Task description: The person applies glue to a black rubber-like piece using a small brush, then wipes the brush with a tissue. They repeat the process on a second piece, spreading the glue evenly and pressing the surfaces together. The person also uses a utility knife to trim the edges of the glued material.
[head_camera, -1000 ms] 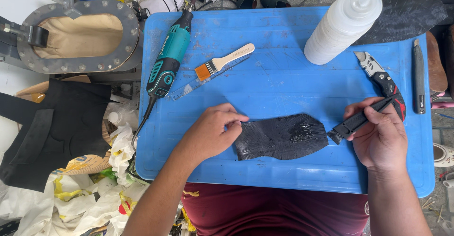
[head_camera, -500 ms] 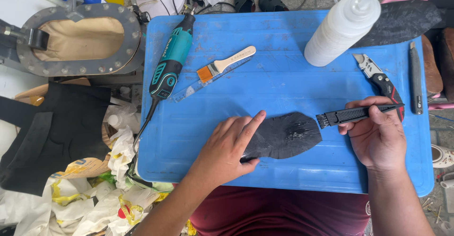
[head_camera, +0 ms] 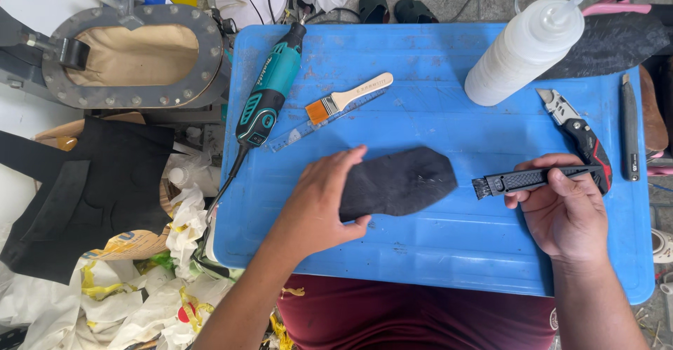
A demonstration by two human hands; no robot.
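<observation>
My left hand presses flat on the left end of a black rubber sole piece lying on the blue plastic table. My right hand grips a small black wire brush by its handle. The bristle end points left and sits just clear of the sole piece's right tip, a small gap between them.
On the table lie a teal rotary tool, a wooden paintbrush, a clear ruler, a white squeeze bottle, a folding utility knife and a dark metal tool. Black rubber sheets and crumpled bags lie left.
The sole piece has been turned flat under my left hand. My right hand drew the brush away to the right, off the piece.
</observation>
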